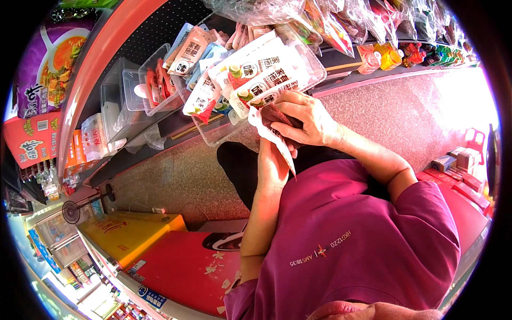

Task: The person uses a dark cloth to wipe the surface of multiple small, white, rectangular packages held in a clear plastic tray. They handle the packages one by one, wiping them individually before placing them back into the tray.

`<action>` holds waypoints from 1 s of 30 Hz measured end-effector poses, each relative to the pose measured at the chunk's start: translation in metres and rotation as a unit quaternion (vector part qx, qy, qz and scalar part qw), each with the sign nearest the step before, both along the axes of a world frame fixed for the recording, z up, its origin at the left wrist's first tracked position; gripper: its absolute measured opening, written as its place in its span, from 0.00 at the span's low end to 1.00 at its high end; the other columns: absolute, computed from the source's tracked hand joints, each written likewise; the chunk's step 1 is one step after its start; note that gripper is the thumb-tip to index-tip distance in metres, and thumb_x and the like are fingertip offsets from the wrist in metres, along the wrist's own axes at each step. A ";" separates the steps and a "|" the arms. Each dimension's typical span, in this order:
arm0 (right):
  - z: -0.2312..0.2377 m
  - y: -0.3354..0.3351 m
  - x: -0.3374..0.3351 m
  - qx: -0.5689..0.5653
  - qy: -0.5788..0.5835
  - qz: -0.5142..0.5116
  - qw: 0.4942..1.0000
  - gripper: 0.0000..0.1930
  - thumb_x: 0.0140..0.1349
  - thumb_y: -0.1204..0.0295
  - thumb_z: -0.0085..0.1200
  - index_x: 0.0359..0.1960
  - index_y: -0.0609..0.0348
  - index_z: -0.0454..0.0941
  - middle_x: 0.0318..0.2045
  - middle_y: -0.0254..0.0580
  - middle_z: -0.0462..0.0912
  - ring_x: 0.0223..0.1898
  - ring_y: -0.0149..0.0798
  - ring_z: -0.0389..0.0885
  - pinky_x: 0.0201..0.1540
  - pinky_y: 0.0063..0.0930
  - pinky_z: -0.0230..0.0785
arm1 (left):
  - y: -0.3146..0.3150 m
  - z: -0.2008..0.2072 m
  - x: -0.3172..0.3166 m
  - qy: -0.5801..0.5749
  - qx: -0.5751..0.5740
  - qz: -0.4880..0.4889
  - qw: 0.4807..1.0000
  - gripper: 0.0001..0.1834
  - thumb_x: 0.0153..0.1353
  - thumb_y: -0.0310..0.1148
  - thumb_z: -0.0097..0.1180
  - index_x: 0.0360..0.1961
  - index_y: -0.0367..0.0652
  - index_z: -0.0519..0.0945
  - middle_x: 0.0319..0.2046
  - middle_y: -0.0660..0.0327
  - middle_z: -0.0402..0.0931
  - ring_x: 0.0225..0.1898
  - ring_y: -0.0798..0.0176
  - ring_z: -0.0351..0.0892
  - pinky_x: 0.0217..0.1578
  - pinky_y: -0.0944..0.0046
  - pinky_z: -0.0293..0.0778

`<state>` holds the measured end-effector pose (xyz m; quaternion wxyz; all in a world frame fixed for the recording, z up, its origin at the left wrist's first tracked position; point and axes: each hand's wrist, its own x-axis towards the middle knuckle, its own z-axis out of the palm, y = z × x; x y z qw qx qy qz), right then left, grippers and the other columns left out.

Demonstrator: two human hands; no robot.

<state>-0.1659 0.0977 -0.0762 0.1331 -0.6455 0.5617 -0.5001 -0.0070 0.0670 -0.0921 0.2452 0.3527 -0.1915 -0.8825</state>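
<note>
In front of my chest, my left hand (pixel 273 165) grips a white snack packet (pixel 268 133) from below, its fingers mostly hidden behind it. Above it, my right hand (pixel 309 116) is closed on a dark reddish-brown, soft-looking piece (pixel 274 116), perhaps a cloth, pressed against the packet. Just beyond my hands, several white snack packets (pixel 256 69) with red and green pictures lean in a clear plastic bin (pixel 314 66) at the shelf edge. Another white packet (pixel 201 101) tilts at the bin's left side.
Clear bins (pixel 160 98) with red and pastel packets stand left along the shelf. Drink bottles (pixel 389 57) and plastic-wrapped bags (pixel 341 21) line the far right. Behind me are a red chest (pixel 186 266), a yellow box (pixel 128 234), a fan (pixel 71 212) and stacked boxes (pixel 466 160).
</note>
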 end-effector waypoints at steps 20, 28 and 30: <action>-0.001 0.000 0.001 -0.008 0.012 -0.003 1.000 0.17 0.53 0.69 0.64 0.43 0.65 0.77 0.39 0.51 0.77 0.38 0.53 0.78 0.42 0.41 0.73 | -0.001 -0.003 0.002 0.030 0.010 -0.002 0.999 0.24 0.70 0.56 0.39 0.49 0.47 0.73 0.31 0.67 0.75 0.26 0.70 0.75 0.25 0.66 0.75; -0.002 -0.001 0.002 -0.005 0.015 -0.018 1.000 0.15 0.56 0.62 0.62 0.38 0.62 0.77 0.39 0.50 0.76 0.40 0.53 0.79 0.42 0.41 0.74 | -0.001 -0.003 0.002 0.032 0.009 0.001 0.999 0.24 0.70 0.56 0.39 0.50 0.47 0.73 0.32 0.67 0.75 0.27 0.69 0.76 0.26 0.65 0.76; -0.001 -0.001 0.002 -0.003 0.013 -0.015 1.000 0.15 0.56 0.62 0.62 0.38 0.62 0.77 0.39 0.50 0.76 0.40 0.53 0.79 0.42 0.41 0.74 | -0.001 -0.003 0.003 0.029 0.005 0.000 1.000 0.24 0.70 0.56 0.39 0.50 0.47 0.73 0.32 0.67 0.75 0.27 0.69 0.75 0.26 0.65 0.76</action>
